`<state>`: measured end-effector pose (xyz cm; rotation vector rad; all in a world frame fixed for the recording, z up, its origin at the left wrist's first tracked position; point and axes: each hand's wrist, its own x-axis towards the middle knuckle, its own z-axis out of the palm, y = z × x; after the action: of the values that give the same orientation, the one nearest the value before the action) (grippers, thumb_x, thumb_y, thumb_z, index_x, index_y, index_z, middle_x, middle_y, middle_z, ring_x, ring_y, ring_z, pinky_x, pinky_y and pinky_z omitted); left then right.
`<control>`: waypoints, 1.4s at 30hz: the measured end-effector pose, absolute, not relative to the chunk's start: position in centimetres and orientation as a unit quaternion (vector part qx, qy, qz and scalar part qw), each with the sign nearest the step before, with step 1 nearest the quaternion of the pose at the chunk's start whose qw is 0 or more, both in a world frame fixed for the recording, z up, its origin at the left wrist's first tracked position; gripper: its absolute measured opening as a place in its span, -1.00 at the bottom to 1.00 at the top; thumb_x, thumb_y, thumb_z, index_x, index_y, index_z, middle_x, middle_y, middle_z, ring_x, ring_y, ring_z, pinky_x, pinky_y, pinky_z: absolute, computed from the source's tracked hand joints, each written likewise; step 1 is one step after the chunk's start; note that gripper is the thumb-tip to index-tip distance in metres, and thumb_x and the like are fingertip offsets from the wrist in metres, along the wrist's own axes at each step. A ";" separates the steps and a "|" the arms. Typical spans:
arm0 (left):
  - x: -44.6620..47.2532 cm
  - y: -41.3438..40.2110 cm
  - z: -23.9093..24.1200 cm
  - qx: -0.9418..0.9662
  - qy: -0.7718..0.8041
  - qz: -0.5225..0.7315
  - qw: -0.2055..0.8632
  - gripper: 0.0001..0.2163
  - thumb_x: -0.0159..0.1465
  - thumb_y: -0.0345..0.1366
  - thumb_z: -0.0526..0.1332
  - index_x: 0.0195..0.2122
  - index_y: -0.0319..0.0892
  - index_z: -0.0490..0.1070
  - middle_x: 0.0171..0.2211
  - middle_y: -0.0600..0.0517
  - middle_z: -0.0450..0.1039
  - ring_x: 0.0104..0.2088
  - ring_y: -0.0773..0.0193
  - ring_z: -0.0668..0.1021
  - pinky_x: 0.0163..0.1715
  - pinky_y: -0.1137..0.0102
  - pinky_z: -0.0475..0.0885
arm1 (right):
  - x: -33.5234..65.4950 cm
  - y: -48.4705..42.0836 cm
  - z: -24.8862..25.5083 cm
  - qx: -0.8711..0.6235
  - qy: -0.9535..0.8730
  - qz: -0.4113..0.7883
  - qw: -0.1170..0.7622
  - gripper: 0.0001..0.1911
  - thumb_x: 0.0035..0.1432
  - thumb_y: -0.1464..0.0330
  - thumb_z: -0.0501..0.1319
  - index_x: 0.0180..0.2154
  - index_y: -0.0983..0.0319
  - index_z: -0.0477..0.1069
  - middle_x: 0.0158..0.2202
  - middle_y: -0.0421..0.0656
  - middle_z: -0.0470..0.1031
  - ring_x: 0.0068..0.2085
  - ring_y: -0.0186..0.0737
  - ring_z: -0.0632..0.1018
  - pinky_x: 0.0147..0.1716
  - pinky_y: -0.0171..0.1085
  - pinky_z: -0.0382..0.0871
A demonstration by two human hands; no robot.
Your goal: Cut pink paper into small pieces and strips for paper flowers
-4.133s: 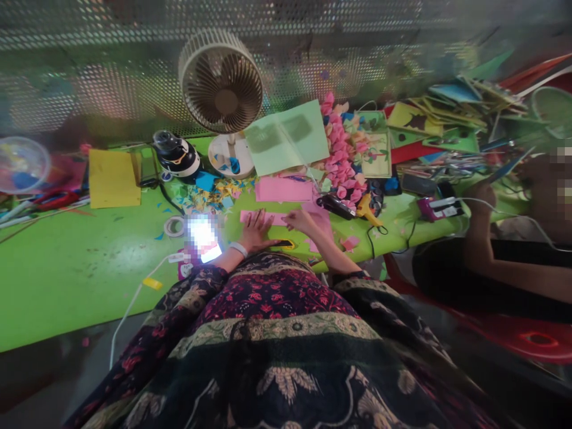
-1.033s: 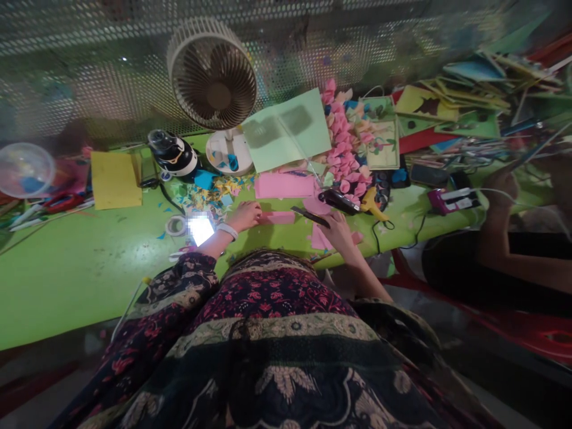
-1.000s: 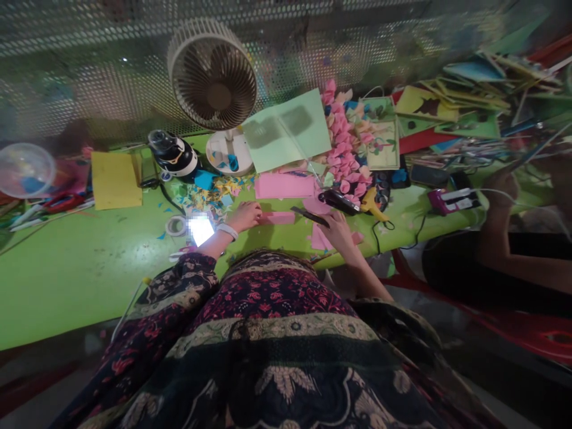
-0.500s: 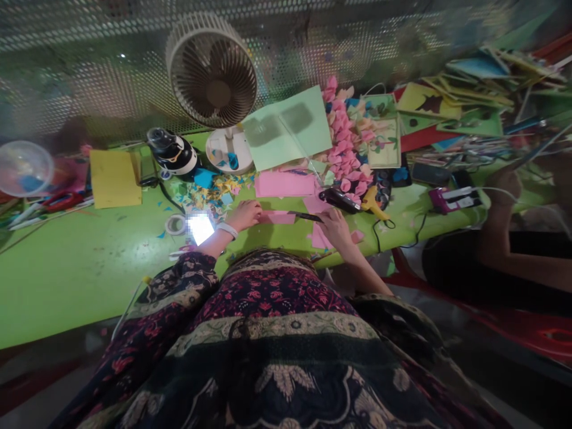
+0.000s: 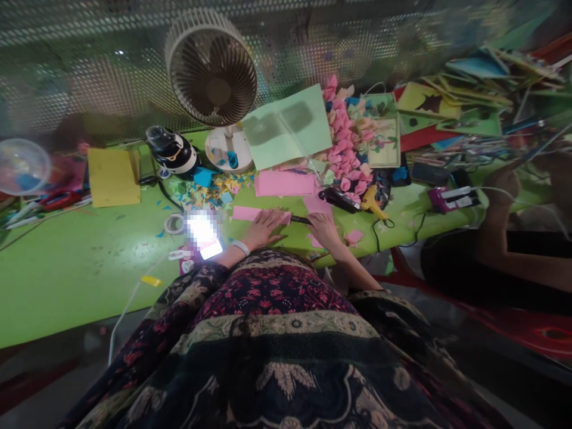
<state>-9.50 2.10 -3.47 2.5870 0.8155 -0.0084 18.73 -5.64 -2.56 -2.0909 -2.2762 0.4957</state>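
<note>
My left hand point(image 5: 267, 226) lies flat with fingers stretched over a pink paper strip point(image 5: 245, 214), which sticks out on its left and a little at the fingertips. A slim black tool point(image 5: 299, 220) reaches left from my right hand point(image 5: 323, 228), its tip close to the strip's right end. The fingers of that hand are closed around the tool; whether it is a knife or scissors I cannot tell. Behind the hands is a stack of pink paper point(image 5: 285, 183). Pink scraps point(image 5: 354, 237) lie beside my right hand.
A fan point(image 5: 218, 89), a black bottle point(image 5: 172, 152) and a pale green sheet point(image 5: 288, 128) stand or lie at the back. Folded pink pieces point(image 5: 342, 131) are heaped right of the sheet. A glowing phone point(image 5: 210, 247) is by my left wrist. Another person's arm point(image 5: 496, 208) is at right.
My left hand has gone from gripping the strip's left end to lying flat on it. The strip now extends further left. My right hand has moved slightly left with the black tool.
</note>
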 end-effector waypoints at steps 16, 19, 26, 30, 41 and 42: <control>-8.7 1.5 -5.1 0.938 0.302 0.000 0.169 -0.27 0.48 0.16 0.03 0.54 -0.15 0.03 0.55 -0.19 -0.08 0.55 -0.03 0.04 0.51 -0.08 -0.13 | 17.9 -9.1 -4.3 -0.670 -0.726 0.151 0.041 -0.60 0.40 0.37 0.11 0.17 0.28 0.52 0.06 0.09 0.54 0.07 0.09 0.43 0.10 -0.03 0.23; -8.6 1.5 -5.0 0.937 0.306 -0.006 0.169 -0.26 0.48 0.17 0.01 0.55 -0.14 0.01 0.55 -0.19 -0.09 0.55 -0.02 0.03 0.51 -0.08 -0.14 | 17.9 -9.8 -4.8 -0.673 -0.717 0.172 0.059 -0.57 0.40 0.37 0.07 0.19 0.26 0.51 0.05 0.09 0.53 0.07 0.10 0.43 0.12 -0.01 0.26; -8.6 1.5 -4.8 0.937 0.305 -0.007 0.172 -0.24 0.47 0.19 0.02 0.56 -0.14 -0.02 0.55 -0.20 -0.10 0.55 -0.03 0.01 0.52 -0.06 -0.17 | 17.9 -11.2 -5.3 -0.688 -0.692 0.200 0.091 -0.56 0.39 0.36 0.05 0.18 0.25 0.51 0.06 0.08 0.53 0.08 0.11 0.44 0.14 0.02 0.31; -8.6 1.5 -4.8 0.936 0.308 -0.008 0.172 -0.19 0.46 0.21 0.01 0.56 -0.24 -0.05 0.55 -0.24 -0.10 0.55 -0.03 0.02 0.52 -0.05 -0.17 | 16.9 -10.6 -5.2 -0.693 -0.688 0.197 0.084 -0.57 0.39 0.36 0.07 0.19 0.24 0.50 0.06 0.09 0.52 0.10 0.11 0.44 0.15 0.01 0.33; -8.6 1.5 -5.1 0.936 0.308 0.000 0.169 -0.17 0.45 0.23 0.00 0.55 -0.29 -0.03 0.53 -0.28 -0.05 0.54 -0.02 0.04 0.52 -0.03 -0.16 | 15.9 -10.4 -5.2 -0.694 -0.686 0.205 0.072 -0.59 0.39 0.38 0.11 0.19 0.23 0.50 0.06 0.08 0.52 0.10 0.08 0.45 0.14 -0.03 0.33; -8.6 1.5 -5.2 0.936 0.309 0.001 0.169 -0.16 0.45 0.23 0.01 0.54 -0.31 -0.03 0.53 -0.29 -0.05 0.54 -0.02 0.04 0.52 -0.03 -0.16 | 15.8 -10.3 -5.2 -0.693 -0.687 0.205 0.079 -0.59 0.40 0.38 0.09 0.19 0.23 0.50 0.07 0.08 0.52 0.10 0.08 0.45 0.14 -0.04 0.34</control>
<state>-8.58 1.48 -5.16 2.6602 0.8792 0.0028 15.76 -10.25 -5.20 -2.0740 -2.0553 0.6123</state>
